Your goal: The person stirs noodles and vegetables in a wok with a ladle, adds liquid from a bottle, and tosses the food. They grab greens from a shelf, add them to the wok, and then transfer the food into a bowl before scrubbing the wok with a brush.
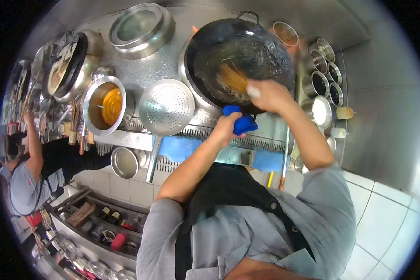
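Note:
A big black wok [210, 39] sits on the stove in front of me, its inside wet and shiny with liquid at the bottom. My right hand [269, 95] is closed around a bamboo wok brush [233, 78], whose bristles rest inside the wok and look blurred. Something pale shows at the thumb of that hand. At the wok's near rim my left hand [225, 127] grips a folded blue cloth [244, 123]; the wok's handle there, if any, is hidden. A perforated strainer [166, 106] with a long handle lies to the left of the wok.
Left stand a pot of orange oil [89, 112] and a lidded steel pot [147, 50]. Several steel seasoning containers [320, 84] and squeeze bottles [344, 113] line the right. A strainer bowl [285, 33] is behind the wok. A co-worker [28, 177] stands at far left.

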Tool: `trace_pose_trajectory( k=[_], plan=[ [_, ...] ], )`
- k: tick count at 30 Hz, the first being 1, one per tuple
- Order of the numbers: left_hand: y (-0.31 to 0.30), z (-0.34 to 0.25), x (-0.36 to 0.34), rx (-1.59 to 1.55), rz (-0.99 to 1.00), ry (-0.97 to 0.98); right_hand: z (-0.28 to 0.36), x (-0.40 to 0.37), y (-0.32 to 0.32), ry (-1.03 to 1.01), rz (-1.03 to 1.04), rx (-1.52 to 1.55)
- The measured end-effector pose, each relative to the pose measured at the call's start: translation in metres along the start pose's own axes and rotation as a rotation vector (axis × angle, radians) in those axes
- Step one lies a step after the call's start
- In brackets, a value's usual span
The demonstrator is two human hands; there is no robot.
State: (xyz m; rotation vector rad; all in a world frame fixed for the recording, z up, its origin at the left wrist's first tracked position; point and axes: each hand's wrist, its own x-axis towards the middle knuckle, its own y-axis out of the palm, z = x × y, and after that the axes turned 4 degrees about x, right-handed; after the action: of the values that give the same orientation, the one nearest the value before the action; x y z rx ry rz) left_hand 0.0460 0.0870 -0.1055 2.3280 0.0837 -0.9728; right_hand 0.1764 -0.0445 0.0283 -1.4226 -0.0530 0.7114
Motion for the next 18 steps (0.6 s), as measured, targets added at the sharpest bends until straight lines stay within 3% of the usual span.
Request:
trace_pose_trajectory(
  k=[3, 4, 8, 10, 13, 16, 18],
  plan=[
    [0.001, 0.010, 0.003, -0.014, 0.018, 0.004, 0.005, 0.074, 0.020, 0.173, -0.184, 0.119],
    [0.006, -0.001, 0.002, -0.026, 0.002, 0.069, 0.019, 0.071, 0.021, 0.116, -0.265, 0.108],
    [0.000, 0.000, 0.003, -0.025, 0.057, 0.125, 0.040, 0.006, 0.012, -0.044, 0.038, -0.104],
    [0.002, -0.007, 0.005, -0.020, 0.062, 0.126, 0.014, 0.006, 0.009, 0.036, 0.039, -0.113],
    [-0.005, 0.000, 0.009, 0.010, 0.042, 0.071, -0.018, 0.060, 0.007, 0.208, -0.142, 0.127],
    [-0.006, -0.001, 0.010, 0.010, 0.054, 0.053, 0.015, 0.068, 0.037, 0.234, -0.181, 0.140],
    [-0.009, 0.001, 0.009, -0.011, 0.071, 0.074, 0.015, 0.028, 0.057, 0.098, -0.142, 0.148]
  ],
)
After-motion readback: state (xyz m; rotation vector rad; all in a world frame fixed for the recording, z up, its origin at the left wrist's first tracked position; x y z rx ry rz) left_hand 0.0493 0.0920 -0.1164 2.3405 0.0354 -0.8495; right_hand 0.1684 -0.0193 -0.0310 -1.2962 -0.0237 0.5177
